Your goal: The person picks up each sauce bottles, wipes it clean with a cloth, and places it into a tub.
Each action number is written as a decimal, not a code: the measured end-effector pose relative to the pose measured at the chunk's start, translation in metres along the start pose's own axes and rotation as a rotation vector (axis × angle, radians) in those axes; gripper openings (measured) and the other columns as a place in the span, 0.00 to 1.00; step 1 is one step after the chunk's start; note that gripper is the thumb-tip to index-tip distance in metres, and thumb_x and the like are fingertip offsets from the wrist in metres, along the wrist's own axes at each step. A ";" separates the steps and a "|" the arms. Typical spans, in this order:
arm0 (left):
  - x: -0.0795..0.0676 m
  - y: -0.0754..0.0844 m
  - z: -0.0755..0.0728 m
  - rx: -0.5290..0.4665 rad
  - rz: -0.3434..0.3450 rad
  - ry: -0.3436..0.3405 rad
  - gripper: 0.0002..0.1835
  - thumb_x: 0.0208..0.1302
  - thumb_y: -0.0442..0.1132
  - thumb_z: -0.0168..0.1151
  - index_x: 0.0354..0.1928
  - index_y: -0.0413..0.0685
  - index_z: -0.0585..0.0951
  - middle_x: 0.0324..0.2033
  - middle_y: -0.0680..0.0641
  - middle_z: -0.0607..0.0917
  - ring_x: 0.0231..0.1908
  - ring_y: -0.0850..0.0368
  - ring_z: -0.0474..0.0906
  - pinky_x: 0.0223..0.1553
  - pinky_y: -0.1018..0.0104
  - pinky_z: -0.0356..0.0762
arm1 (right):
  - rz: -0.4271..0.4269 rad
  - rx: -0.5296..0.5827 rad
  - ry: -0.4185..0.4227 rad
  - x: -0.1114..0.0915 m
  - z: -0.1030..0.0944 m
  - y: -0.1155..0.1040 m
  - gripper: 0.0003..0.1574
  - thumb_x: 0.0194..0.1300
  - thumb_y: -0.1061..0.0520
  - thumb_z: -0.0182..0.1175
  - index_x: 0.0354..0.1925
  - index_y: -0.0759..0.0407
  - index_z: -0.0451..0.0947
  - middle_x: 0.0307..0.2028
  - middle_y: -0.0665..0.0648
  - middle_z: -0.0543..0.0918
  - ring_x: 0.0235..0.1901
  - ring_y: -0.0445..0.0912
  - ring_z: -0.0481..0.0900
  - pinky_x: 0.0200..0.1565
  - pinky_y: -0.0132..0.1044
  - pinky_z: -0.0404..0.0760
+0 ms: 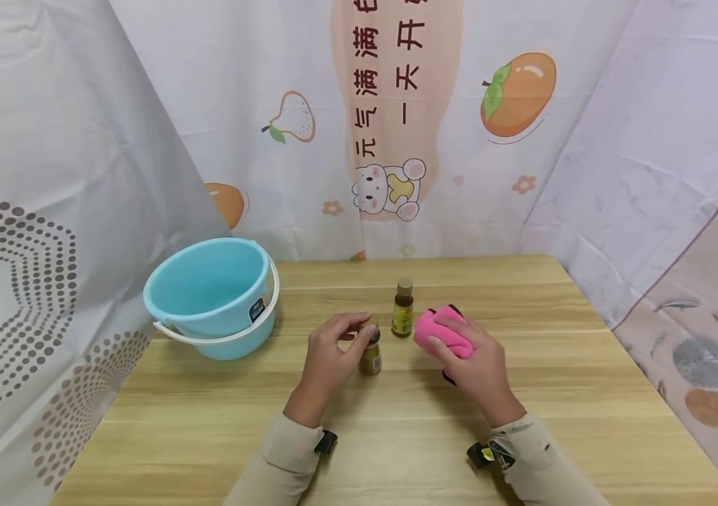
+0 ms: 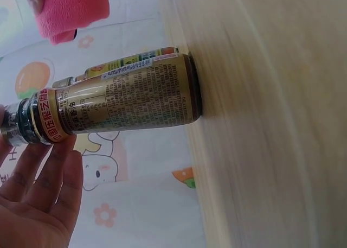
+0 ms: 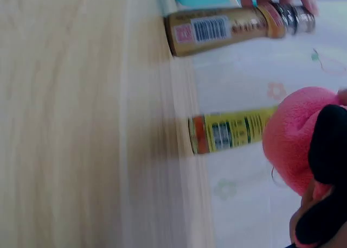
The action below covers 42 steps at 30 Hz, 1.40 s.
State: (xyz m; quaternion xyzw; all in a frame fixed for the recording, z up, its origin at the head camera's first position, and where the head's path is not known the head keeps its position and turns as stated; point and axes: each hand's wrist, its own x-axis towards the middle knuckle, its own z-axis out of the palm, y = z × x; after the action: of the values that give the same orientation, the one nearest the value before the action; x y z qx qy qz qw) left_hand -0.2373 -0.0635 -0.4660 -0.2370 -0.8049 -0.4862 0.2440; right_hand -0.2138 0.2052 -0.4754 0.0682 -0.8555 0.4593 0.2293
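Note:
My left hand (image 1: 332, 355) grips a small bottle (image 1: 370, 360) by its dark cap and neck, thumb on the near side and fingers behind. The bottle stands upright on the table, and its gold label (image 2: 127, 96) is covered in small print. In my right hand (image 1: 482, 358) is a bunched pink cloth (image 1: 444, 334) with black edging, held up off the tabletop. A second bottle (image 1: 403, 315), with a yellow label and tan cap, stands between the hands and slightly farther back. The cloth hides its upper part in the right wrist view.
A light blue bucket (image 1: 213, 337) with a white handle stands at the left of the wooden table (image 1: 396, 450). Behind the table's far edge hangs a printed curtain (image 1: 308, 183), and more fabric hangs on both sides.

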 end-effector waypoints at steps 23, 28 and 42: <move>0.002 0.000 -0.002 -0.004 0.024 0.001 0.13 0.72 0.46 0.67 0.53 0.49 0.88 0.47 0.52 0.90 0.44 0.58 0.88 0.43 0.57 0.89 | -0.036 0.072 0.068 -0.002 0.054 -0.041 0.29 0.66 0.50 0.73 0.63 0.53 0.81 0.50 0.57 0.85 0.37 0.47 0.81 0.30 0.35 0.84; 0.001 0.000 -0.002 -0.011 0.036 0.005 0.13 0.72 0.45 0.67 0.52 0.49 0.88 0.47 0.51 0.91 0.44 0.58 0.88 0.42 0.53 0.89 | -0.114 0.060 0.084 -0.004 0.060 -0.039 0.29 0.63 0.53 0.75 0.61 0.56 0.83 0.47 0.56 0.86 0.35 0.45 0.79 0.29 0.34 0.82; -0.001 -0.001 -0.001 0.062 0.055 0.027 0.13 0.72 0.48 0.67 0.52 0.53 0.88 0.47 0.55 0.91 0.48 0.61 0.87 0.49 0.55 0.88 | -0.187 0.055 -0.053 -0.013 0.063 -0.034 0.30 0.65 0.51 0.74 0.64 0.45 0.81 0.51 0.54 0.85 0.37 0.43 0.79 0.30 0.32 0.83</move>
State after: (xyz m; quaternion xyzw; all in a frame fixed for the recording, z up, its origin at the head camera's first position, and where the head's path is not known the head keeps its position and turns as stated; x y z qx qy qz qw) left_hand -0.2372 -0.0649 -0.4672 -0.2449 -0.8093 -0.4573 0.2754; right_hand -0.2122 0.1328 -0.4849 0.1662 -0.8382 0.4571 0.2466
